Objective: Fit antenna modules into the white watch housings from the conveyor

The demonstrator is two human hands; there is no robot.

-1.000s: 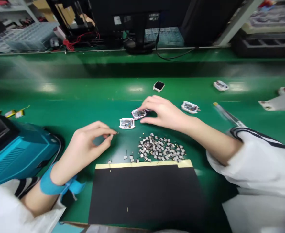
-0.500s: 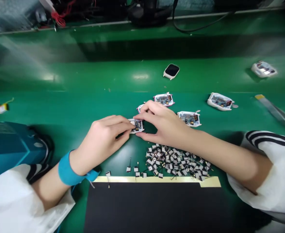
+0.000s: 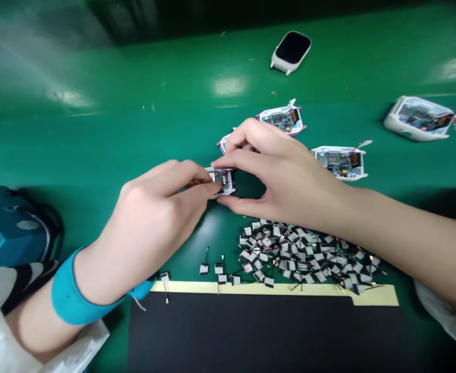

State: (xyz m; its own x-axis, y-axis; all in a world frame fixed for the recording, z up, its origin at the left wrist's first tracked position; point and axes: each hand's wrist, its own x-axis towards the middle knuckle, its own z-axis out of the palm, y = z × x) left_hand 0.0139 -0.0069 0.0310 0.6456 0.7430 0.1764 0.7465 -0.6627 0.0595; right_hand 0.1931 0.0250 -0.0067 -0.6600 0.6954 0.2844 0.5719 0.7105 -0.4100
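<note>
My left hand and my right hand meet at a small white smartwatch housing with a circuit board showing inside. The left fingertips pinch its left side, while the right index finger and thumb hold it from the right. Just behind, my right hand partly hides a second open housing. Two more open housings lie close to my right hand, one beyond it and one to its right. A blue wristband circles my left wrist.
A heap of small black-and-white taped components lies below my right hand, in front of a yellow-edged black mat. A finished black-screened watch and another open housing rest on the green bench. A teal case stands left.
My left hand has moved in and joined my right on the housing, which now sits between both hands. The view has tilted down and closer, so the bench's back edge has left the frame.
</note>
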